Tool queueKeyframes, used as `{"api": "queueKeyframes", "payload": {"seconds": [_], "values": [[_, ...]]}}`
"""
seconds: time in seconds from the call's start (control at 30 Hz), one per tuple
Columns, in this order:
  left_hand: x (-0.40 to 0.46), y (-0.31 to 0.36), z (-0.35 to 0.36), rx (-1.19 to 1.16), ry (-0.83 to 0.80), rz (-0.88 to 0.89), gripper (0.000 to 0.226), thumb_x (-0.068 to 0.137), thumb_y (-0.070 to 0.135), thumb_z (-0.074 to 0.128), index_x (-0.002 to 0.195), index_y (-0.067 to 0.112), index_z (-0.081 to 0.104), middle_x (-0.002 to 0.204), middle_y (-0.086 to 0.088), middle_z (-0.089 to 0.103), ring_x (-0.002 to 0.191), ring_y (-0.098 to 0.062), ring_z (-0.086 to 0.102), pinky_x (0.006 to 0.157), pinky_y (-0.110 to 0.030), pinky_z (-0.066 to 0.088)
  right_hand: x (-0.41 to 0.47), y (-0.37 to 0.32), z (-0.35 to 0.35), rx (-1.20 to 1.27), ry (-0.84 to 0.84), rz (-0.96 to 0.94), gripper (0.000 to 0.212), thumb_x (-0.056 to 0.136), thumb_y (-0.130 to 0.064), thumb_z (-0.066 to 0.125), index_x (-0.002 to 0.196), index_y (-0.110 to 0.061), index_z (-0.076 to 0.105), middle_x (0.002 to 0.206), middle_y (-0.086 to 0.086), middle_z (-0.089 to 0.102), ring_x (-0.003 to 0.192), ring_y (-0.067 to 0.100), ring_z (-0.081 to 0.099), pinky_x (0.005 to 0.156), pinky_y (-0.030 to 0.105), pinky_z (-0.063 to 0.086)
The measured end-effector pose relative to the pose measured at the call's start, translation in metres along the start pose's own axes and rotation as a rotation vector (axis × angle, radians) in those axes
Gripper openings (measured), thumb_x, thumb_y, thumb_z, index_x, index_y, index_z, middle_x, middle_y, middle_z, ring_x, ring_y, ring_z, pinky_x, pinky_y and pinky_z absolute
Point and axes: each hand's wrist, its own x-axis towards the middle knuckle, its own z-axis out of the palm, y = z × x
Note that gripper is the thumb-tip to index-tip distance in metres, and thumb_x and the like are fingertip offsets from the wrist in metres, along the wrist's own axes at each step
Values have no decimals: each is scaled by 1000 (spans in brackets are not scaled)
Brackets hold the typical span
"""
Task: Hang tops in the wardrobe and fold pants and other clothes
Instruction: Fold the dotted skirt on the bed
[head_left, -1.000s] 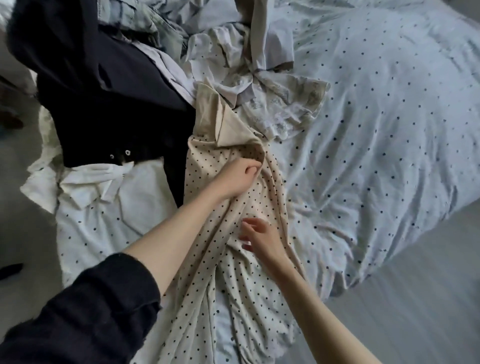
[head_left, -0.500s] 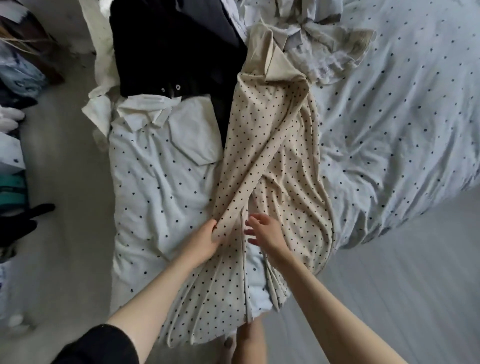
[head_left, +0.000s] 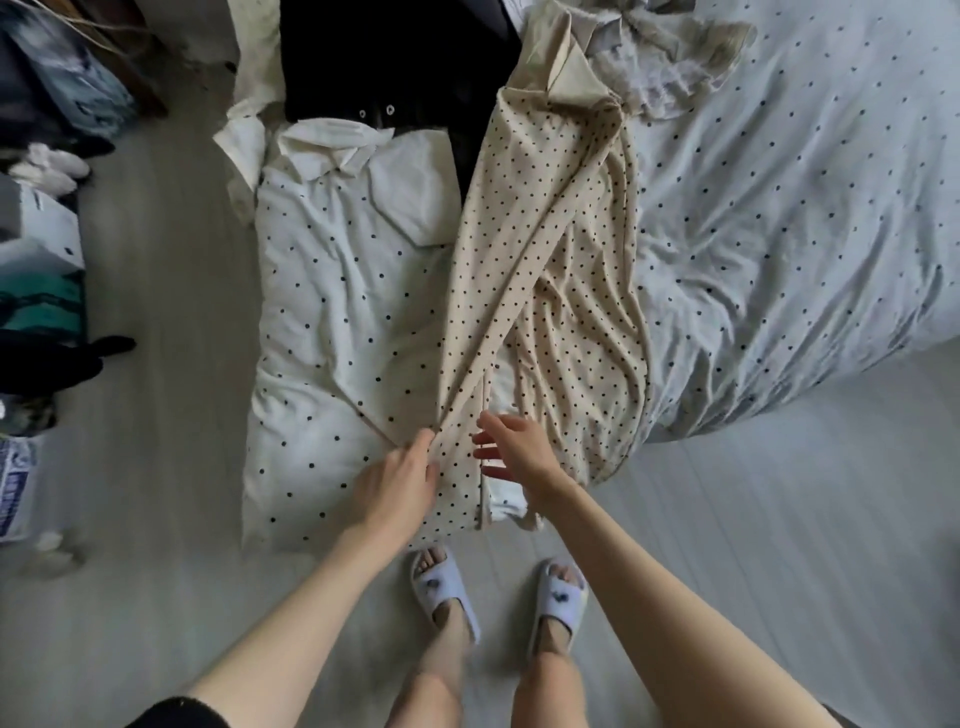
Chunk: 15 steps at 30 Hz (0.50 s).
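Left hand (head_left: 400, 480) pinches one leg of the beige dotted pants (head_left: 540, 291) near its hem; the right hand (head_left: 519, 452) hovers spread just beside the fabric, touching nothing. Better to catch the other leg too and draw both straight before folding. They lie lengthwise on the bed (head_left: 789, 218), legs crossed and rumpled, hems hanging over the edge

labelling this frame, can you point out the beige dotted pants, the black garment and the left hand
beige dotted pants (head_left: 550, 249), head view, upper leg fabric
black garment (head_left: 384, 57), head view, its middle, above the snaps
left hand (head_left: 400, 480), head view, back of the hand
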Motion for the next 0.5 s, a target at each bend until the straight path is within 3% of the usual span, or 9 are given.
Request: {"api": "queueKeyframes", "payload": {"seconds": [0.07,0.13,0.23,0.27,0.37,0.5], "values": [[-16,16,10,-3,5,8,33,96,18,44,129,20,43,108,-7,65,91,-28,63,65,-29,39,-3,-4,-5,-45,5,-20,31,93,-36,54,89,-8,65,87,7,64,78,17,60,76,36,55],[-25,33,19,-43,42,-3,36,95,15,46,131,19,44,111,-7,65,94,-28,63,63,-26,34,0,-10,-11,-75,10,-28,36,89,-32,60,90,4,65,82,11,59,75,20,56,67,33,51],[-28,59,28,-127,139,-19,34,93,11,49,126,14,47,107,-11,66,87,-35,63,57,-30,32,7,-19,-21,-53,13,-47,7,82,-6,59,77,-3,56,75,13,52,70,22,53,61,32,45],[-31,67,32,-140,152,-36,33,92,9,50,124,13,48,108,-12,65,88,-36,62,58,-32,33,9,-18,-29,-43,25,-60,10,82,-2,57,74,-5,52,72,12,52,67,22,53,60,32,46],[-42,84,51,-145,166,-74,27,91,6,47,117,12,48,111,-10,58,88,-31,60,64,-34,40,9,-16,-55,42,9,-129,10,89,-3,53,79,-6,53,70,7,51,64,19,50,63,33,47],[-58,114,85,43,47,-97,25,98,21,40,122,18,42,114,-1,54,94,-20,60,67,-26,39,9,-9,-105,22,30,-156,12,93,-11,53,81,-10,52,74,5,54,64,17,53,72,38,54]]}}
